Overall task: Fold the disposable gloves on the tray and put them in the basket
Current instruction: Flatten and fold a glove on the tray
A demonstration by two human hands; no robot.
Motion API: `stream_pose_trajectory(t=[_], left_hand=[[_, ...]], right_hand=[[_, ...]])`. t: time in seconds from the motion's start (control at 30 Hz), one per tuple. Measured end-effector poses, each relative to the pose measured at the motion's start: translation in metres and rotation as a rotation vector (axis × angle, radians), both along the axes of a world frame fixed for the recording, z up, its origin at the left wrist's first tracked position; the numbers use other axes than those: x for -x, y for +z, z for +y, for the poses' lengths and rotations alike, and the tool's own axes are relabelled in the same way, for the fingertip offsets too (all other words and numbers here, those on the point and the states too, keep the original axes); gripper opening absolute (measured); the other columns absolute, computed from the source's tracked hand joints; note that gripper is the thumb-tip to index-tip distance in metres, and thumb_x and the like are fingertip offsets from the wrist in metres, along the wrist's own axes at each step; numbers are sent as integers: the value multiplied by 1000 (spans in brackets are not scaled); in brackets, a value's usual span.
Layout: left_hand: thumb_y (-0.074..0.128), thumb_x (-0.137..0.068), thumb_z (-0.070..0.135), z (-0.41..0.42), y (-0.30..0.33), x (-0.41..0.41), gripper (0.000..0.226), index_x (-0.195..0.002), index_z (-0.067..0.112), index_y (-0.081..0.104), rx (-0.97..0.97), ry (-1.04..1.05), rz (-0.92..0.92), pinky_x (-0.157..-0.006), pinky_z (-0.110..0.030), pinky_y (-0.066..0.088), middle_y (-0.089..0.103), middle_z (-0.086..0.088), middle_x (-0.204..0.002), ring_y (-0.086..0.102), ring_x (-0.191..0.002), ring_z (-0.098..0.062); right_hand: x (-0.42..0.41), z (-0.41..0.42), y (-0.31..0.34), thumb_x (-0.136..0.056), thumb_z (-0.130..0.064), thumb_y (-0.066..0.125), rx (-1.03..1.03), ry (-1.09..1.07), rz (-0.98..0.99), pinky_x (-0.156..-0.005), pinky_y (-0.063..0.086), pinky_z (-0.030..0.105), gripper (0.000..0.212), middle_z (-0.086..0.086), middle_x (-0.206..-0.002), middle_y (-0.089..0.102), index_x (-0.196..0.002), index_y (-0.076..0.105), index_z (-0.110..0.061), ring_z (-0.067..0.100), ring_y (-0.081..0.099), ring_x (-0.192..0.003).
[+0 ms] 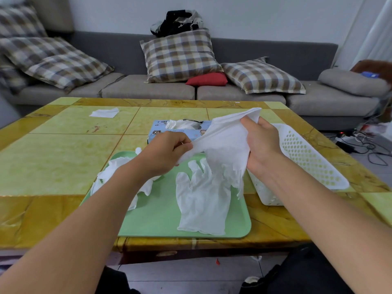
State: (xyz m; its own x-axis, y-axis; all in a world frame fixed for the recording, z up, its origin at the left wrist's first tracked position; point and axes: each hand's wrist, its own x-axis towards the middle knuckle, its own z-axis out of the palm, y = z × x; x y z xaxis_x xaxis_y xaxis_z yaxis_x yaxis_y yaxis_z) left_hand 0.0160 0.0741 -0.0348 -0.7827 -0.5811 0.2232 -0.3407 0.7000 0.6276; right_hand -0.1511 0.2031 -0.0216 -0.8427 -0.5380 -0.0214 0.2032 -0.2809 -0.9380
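above tray, glove between hands

A white, translucent disposable glove is held stretched in the air above the tray, its cuff end raised toward the basket side and its fingers hanging down. A second glove is laid flat on the pale green tray, fingers pointing away. A crumpled heap of gloves is piled at the tray's left edge. A white perforated basket is set just beside the tray's right side.
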Motion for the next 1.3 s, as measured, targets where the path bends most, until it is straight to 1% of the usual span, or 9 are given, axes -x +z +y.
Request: stream_pose_trajectory(t=[0.23,0.37,0.47,0.57,0.8,0.93,1.1,1.2,1.3], left_hand=[[77,-84,41,-1,-4,1,29,-79,14,67,-120,-26,12,-55,-30,47,48,12,-46,42,-42,-5],[59,-70,83,4,-2,-5,72,-114,28,68,-506,-138,-4,-96,-36,54,74,11,-108,69,-103,-7],[64,-88,59,13,6,1,55,-125,18,65,-714,-260,180,-101,-35,51,72,1,-121,68,-112,-15],[58,-99,29,17,15,8,22,-104,10,69,-815,-179,455,-84,-29,55,74,-5,-97,68,-86,-17],[56,-103,30,17,16,12,36,-76,7,54,-493,43,598,-43,-21,36,51,-5,-64,45,-50,-12],[55,-103,31,21,16,13,49,-70,-3,45,-316,95,651,-47,-22,27,36,-3,-60,31,-53,-11],[63,-97,42,12,6,20,52,-57,11,48,-295,210,507,-49,-26,27,38,4,-52,32,-49,-12],[70,-91,44,-3,-7,26,49,-60,11,53,-362,292,302,-58,-28,36,46,-1,-59,42,-57,-18],[79,-85,38,-15,-14,30,39,-65,12,56,-460,277,128,-68,-33,53,54,-3,-65,49,-62,-18]], right_hand=[[-14,-4,1,-98,-20,64,-70,82,38,-78,57,41,13,12,-94,67,-94,66,-8,27,67,-86],[-33,-5,1,-100,-25,62,-79,246,17,-77,60,39,15,14,-101,76,-101,68,-12,26,74,-88],[-42,-7,3,-102,-24,59,-57,337,-8,-73,60,36,18,18,-107,75,-109,68,-9,25,73,-84],[-39,-3,9,-103,-21,57,-12,419,-55,-74,62,34,22,17,-109,75,-115,68,-7,24,74,-87],[-23,8,4,-95,-24,69,-141,519,86,-96,53,47,39,19,-125,69,-128,67,-3,36,69,-109],[-17,14,3,-94,-27,69,-185,559,158,-76,50,36,33,15,-114,71,-121,72,-8,29,62,-91],[-10,10,-2,-95,-18,68,-252,549,195,-52,52,23,17,5,-86,73,-108,75,-10,13,66,-60],[-9,1,-13,-94,-12,69,-391,532,183,-49,54,24,19,7,-89,76,-113,73,-9,15,69,-60],[-6,-12,-20,-92,-9,71,-448,421,239,-66,63,36,14,19,-105,76,-105,72,-4,20,72,-74]])
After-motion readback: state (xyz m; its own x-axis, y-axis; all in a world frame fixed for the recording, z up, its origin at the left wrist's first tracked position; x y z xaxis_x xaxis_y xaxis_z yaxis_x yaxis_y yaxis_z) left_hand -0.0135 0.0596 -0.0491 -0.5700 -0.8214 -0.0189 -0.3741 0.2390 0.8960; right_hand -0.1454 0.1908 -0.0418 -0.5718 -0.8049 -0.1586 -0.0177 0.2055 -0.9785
